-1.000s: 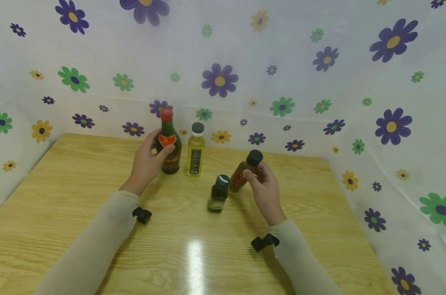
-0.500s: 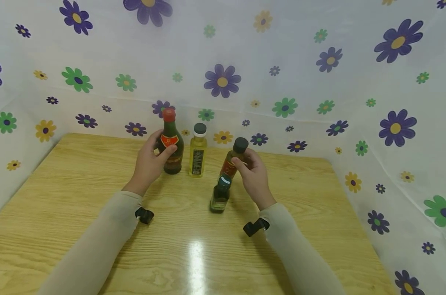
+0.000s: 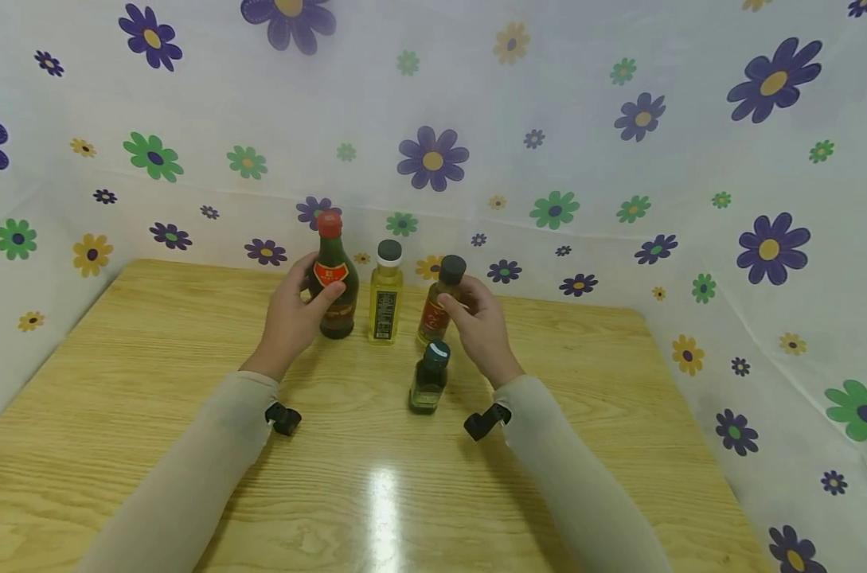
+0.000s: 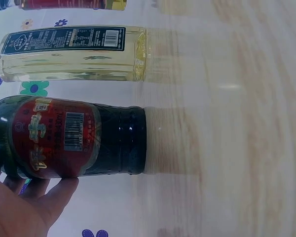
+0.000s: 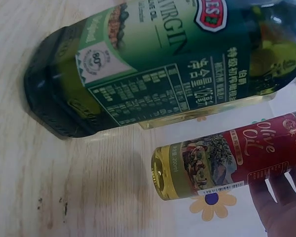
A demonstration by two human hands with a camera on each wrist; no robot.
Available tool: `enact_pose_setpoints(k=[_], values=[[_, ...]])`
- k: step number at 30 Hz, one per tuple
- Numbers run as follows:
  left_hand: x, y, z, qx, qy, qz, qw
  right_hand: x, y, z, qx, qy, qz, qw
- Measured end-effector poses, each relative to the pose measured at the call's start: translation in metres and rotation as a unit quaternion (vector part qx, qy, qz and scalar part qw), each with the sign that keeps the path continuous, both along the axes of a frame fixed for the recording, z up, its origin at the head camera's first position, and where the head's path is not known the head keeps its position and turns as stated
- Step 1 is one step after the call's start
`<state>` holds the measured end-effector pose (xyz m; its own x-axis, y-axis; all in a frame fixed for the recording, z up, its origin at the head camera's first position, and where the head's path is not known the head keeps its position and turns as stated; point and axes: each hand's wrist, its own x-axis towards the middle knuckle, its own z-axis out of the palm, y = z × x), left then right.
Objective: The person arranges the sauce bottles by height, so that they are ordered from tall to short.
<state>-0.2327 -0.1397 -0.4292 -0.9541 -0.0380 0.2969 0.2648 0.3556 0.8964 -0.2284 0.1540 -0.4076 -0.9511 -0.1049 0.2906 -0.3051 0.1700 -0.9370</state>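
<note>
Flower-patterned sheet (image 3: 476, 87) behind a wood-grained tabletop (image 3: 591, 390)

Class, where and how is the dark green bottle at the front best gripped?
Probably round the body of the dark green bottle, below its narrowing shoulders, from the near side: it stands upright, with the right hand and its red-labelled bottle just beyond.

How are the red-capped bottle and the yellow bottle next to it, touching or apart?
Apart. The left wrist view shows a strip of flowered backdrop between the red-capped bottle and the yellow bottle.
</note>
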Motion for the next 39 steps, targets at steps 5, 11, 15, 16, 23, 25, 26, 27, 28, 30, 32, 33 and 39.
enact_pose_setpoints(k=[5, 11, 15, 16, 23, 25, 26, 27, 28, 30, 32, 33, 39], values=[[-0.001, 0.000, -0.001, 0.005, -0.001, -0.002, 1.0000, -0.005, -0.005, 0.000, 0.006, -0.006, 0.008, 0.9999], [-0.001, 0.000, -0.001, 0.003, -0.003, -0.001, 1.0000, -0.007, -0.009, 0.000, 0.009, -0.007, 0.025, 0.9996], [0.000, 0.000, -0.001, -0.001, -0.008, 0.001, 1.0000, -0.009, -0.011, -0.001, 0.014, -0.012, 0.033, 0.9993], [0.001, 0.000, 0.000, -0.001, -0.009, 0.001, 1.0000, -0.009, -0.011, -0.001, 0.016, -0.013, 0.035, 0.9992], [0.001, 0.000, 0.000, -0.002, -0.006, 0.002, 1.0000, -0.012, -0.013, -0.001, 0.039, -0.011, 0.048, 0.9980], [0.000, 0.000, -0.001, -0.002, -0.006, 0.003, 1.0000, -0.013, -0.014, -0.002, 0.044, -0.011, 0.052, 0.9976], [0.000, -0.001, -0.001, -0.001, -0.005, 0.004, 1.0000, -0.014, -0.014, -0.002, 0.047, -0.013, 0.053, 0.9974], [0.000, -0.001, -0.001, -0.001, -0.006, 0.004, 1.0000, -0.014, -0.014, -0.002, 0.051, -0.016, 0.054, 0.9971], [0.000, -0.001, -0.001, -0.001, -0.006, 0.004, 1.0000, -0.014, -0.015, -0.002, 0.055, -0.019, 0.055, 0.9968], [0.000, -0.001, -0.001, -0.001, -0.006, 0.004, 1.0000, -0.015, -0.015, -0.002, 0.060, -0.025, 0.057, 0.9963], [0.000, -0.001, -0.001, -0.001, -0.006, 0.004, 1.0000, -0.015, -0.015, -0.002, 0.065, -0.030, 0.057, 0.9958], [0.000, -0.001, -0.001, 0.000, -0.006, 0.004, 1.0000, -0.015, -0.015, -0.001, 0.066, -0.031, 0.057, 0.9957], [-0.001, -0.001, -0.003, 0.003, -0.010, 0.005, 0.9999, -0.016, -0.016, -0.001, 0.063, -0.036, 0.060, 0.9956]])
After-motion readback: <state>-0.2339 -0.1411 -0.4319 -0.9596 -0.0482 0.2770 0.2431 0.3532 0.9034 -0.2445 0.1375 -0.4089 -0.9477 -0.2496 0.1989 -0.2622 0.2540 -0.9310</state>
